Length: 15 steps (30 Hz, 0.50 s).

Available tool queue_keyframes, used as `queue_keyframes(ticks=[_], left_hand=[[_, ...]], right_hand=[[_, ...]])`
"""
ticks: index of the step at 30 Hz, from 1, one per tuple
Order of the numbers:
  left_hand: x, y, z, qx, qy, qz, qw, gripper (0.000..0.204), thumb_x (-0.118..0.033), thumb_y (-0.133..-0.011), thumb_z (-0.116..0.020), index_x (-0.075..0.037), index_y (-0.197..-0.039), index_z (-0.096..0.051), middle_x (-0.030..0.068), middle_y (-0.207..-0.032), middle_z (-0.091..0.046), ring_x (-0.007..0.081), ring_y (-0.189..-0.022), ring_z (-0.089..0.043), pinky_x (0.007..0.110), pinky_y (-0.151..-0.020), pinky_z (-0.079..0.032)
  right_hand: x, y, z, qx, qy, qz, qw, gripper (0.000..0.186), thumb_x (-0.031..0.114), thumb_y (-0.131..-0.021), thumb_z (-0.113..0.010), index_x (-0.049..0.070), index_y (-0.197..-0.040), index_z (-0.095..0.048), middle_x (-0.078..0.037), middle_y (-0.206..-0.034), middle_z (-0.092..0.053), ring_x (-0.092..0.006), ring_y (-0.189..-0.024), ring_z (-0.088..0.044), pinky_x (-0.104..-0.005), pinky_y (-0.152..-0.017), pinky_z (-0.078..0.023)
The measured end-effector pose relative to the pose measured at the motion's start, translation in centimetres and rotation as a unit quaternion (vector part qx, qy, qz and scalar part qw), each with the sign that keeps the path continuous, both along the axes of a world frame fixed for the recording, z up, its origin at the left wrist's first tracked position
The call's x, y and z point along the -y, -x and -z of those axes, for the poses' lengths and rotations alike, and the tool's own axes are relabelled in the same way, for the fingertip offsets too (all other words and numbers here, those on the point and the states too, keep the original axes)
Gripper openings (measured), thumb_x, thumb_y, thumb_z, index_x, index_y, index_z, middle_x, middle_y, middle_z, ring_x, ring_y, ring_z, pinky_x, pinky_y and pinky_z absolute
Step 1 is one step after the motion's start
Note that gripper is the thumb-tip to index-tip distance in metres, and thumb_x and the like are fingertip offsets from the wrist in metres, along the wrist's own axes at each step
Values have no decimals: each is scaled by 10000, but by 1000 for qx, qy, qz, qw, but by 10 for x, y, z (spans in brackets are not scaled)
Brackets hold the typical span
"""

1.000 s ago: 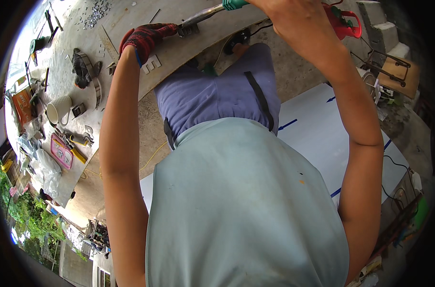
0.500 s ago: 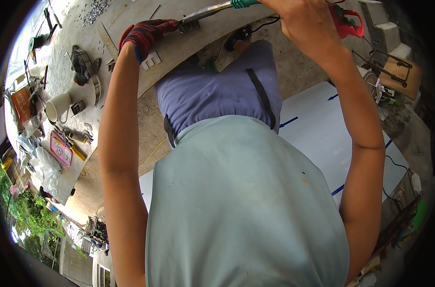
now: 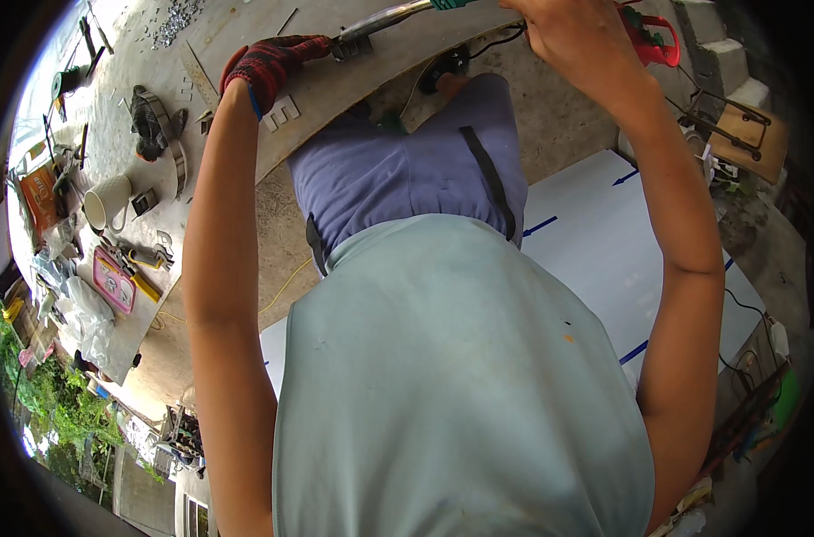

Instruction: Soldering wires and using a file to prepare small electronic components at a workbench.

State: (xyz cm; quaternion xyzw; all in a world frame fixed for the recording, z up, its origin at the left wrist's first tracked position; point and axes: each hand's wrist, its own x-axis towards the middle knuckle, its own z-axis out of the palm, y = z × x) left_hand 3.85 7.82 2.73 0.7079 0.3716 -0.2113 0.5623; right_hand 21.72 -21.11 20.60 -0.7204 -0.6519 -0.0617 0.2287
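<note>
My left hand (image 3: 277,70), in a red and black glove, reaches onto the work table with its fingers pressed together. Its fingertips meet a small dark metal piece (image 3: 353,48). The tip of a tool with a bent steel neck (image 3: 391,18) and green handle rests at or just above that piece; I cannot tell which. Bare and curled, my right hand (image 3: 575,36) is at the handle end, with part of its grip cut off by the upper edge. A flat, notched metal plate (image 3: 280,114) lies by my left wrist.
On the grey table (image 3: 246,22) lie a dark glove (image 3: 147,125), a curved metal band (image 3: 176,148), a white mug (image 3: 108,200), a pink tray (image 3: 114,279) and scattered metal bits (image 3: 176,21). A red object (image 3: 651,38) stands beyond my right hand. Behind me lies a white sheet (image 3: 595,237) with blue arrows.
My right hand has shifted slightly to the right, and the tool's handle has risen a little toward the upper edge. The left hand stays almost still at the metal piece.
</note>
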Motion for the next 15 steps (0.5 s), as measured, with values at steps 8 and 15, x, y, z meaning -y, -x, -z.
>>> queue_keyframes(ticks=[8,15], left_hand=[[0,0,-3,-2,-6,13,1000,372,-398,-929,-770,-158,-1213,-787,1,-1105,-761,119,-967,-622,292,-905,-496],[-2,0,-1,11,16,15,1000,403,-433,-932,-759,-169,-1235,-780,6,-1170,-758,121,-1026,-627,291,-960,-480]], right_hand=[[-4,5,-15,114,126,22,985,295,20,-873,-612,76,-1113,-774,-135,-1001,-677,-281,-925,-645,-393,-833,-479],[-4,-10,25,-34,-117,-59,991,277,28,-868,-627,74,-1093,-780,-124,-1008,-688,-273,-909,-638,-392,-815,-493]])
